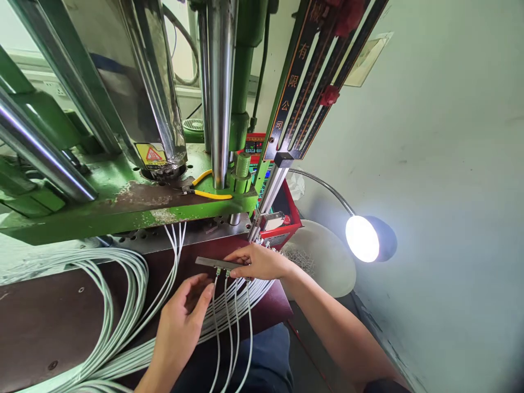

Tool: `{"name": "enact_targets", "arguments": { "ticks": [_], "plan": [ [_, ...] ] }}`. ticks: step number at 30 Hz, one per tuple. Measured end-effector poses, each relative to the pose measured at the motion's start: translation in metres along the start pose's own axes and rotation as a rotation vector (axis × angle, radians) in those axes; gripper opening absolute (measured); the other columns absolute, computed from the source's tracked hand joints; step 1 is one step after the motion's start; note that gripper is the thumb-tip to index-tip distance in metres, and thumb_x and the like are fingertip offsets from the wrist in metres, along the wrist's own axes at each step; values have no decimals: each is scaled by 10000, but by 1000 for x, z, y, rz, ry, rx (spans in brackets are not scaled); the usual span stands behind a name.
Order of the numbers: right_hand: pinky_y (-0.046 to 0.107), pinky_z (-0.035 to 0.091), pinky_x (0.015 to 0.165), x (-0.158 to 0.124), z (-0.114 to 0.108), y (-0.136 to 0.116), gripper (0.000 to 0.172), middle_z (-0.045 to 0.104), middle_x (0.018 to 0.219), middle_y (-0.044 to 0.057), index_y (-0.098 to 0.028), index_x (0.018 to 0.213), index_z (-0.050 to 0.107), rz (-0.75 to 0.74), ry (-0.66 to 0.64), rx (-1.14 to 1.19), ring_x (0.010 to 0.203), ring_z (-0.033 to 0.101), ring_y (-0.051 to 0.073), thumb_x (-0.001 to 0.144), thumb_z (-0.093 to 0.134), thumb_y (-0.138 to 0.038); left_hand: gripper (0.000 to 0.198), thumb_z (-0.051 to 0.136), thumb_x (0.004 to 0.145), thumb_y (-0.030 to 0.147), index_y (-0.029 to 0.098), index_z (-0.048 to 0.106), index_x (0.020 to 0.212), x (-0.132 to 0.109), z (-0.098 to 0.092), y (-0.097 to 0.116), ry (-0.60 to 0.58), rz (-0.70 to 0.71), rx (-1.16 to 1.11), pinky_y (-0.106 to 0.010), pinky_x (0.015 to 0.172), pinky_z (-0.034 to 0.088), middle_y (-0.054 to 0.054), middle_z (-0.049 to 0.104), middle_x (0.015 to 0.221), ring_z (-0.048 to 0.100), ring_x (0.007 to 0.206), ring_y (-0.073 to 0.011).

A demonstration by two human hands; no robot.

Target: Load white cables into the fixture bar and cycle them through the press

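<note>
My right hand (pixel 260 262) grips the right end of a narrow grey metal bar (pixel 213 263), held level above the dark brown work surface (pixel 53 311). Several white cables (pixel 229 311) hang down from small connector ends seated along the bar. My left hand (pixel 184 316) is below and left of the bar, its fingers curled and its fingertips touching the leftmost hanging cable just under the bar. Nothing shows inside its palm.
A green press machine (pixel 123 196) with steel columns (pixel 221 93) stands over the surface. Yellow-handled pliers (pixel 204 188) lie on its green plate. A big loop of white cables (pixel 106 295) lies at left. A lit gooseneck lamp (pixel 362 237), a white dish of small parts (pixel 323 256) and a wall stand at right.
</note>
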State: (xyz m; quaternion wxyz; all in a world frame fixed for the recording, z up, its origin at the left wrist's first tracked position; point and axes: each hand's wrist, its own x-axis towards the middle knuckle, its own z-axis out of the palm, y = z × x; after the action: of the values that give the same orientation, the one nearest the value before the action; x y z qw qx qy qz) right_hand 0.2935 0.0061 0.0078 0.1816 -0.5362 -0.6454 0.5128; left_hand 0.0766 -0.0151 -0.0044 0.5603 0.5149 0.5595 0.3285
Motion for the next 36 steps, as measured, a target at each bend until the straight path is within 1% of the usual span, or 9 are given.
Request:
{"name": "enact_targets", "arguments": {
  "ticks": [2, 6, 12, 15, 18, 20, 23, 27, 36],
  "plan": [
    [194, 444, 599, 13, 1, -2, 294, 703, 843, 10, -177, 1121, 680, 29, 68, -244, 666, 603, 108, 863, 621, -304, 460, 698, 643, 530, 198, 665, 961, 3, -12, 4, 101, 42, 42, -351, 903, 504, -76, 715, 1022, 659, 968, -250],
    [302, 458, 786, 25, 12, -7, 247, 704, 977, 102, -141, 1080, 661, 54, 178, -575, 900, 641, 217, 921, 533, -280, 392, 682, 681, 496, 200, 667, 938, 18, -35, 17, 177, 63, 44, -381, 951, 485, -87, 711, 1040, 649, 1001, -263],
    [367, 435, 931, 26, 27, 2, 216, 625, 1078, 139, -127, 1034, 638, -36, 245, -754, 1075, 556, 251, 952, 451, -195, 244, 707, 720, 219, 199, 607, 942, 85, -50, 18, 325, -60, -336, -287, 981, 431, -54, 690, 1045, 620, 1050, -183],
    [373, 441, 946, 27, 31, 12, 222, 623, 1035, 114, -148, 1057, 645, -71, 286, -763, 1041, 564, 241, 956, 454, -200, 89, 613, 793, 196, 150, 593, 867, 119, -45, 16, 192, -151, -466, -325, 798, 521, -97, 703, 856, 678, 820, -199],
    [380, 451, 948, 26, 30, 17, 239, 630, 1051, 115, -151, 1104, 644, -89, 315, -710, 1036, 577, 245, 952, 468, -209, 121, 536, 843, 194, 101, 607, 812, 138, -36, 17, -22, -212, -579, -330, 601, 538, -128, 690, 711, 661, 604, -199],
    [385, 456, 952, 26, 29, 18, 262, 633, 1086, 123, -146, 1145, 631, -104, 333, -664, 1061, 580, 250, 953, 476, -232, 163, 504, 872, 192, 88, 613, 808, 145, -31, 16, -105, -209, -639, -278, 495, 498, -111, 677, 674, 609, 507, -155],
    [396, 462, 952, 26, 25, 15, 289, 638, 1118, 128, -150, 1175, 619, -123, 366, -615, 1084, 582, 256, 962, 469, -274, 163, 510, 904, 204, 109, 599, 807, 151, -28, 9, -166, -179, -704, -177, 354, 328, -7, 615, 609, 424, 373, -53],
    [396, 460, 954, 30, 24, 10, 296, 646, 1122, 121, -157, 1180, 616, -127, 367, -587, 1081, 591, 250, 968, 461, -294, 170, 539, 925, 253, 125, 593, 828, 153, -28, -1, -225, -151, -750, -151, 319, 193, 94, 459, 539, 240, 348, -13],
    [393, 460, 961, 54, 22, -7, 305, 652, 1128, 106, -172, 1174, 605, -197, 394, -594, 1089, 590, 233, 978, 428, -324, 214, 628, 826, 256, 81, 636, 949, 151, -29, -5, -226, -119, -831, -183, 367, 94, 73, 443, 503, 224, 351, -22]
  ]
}}
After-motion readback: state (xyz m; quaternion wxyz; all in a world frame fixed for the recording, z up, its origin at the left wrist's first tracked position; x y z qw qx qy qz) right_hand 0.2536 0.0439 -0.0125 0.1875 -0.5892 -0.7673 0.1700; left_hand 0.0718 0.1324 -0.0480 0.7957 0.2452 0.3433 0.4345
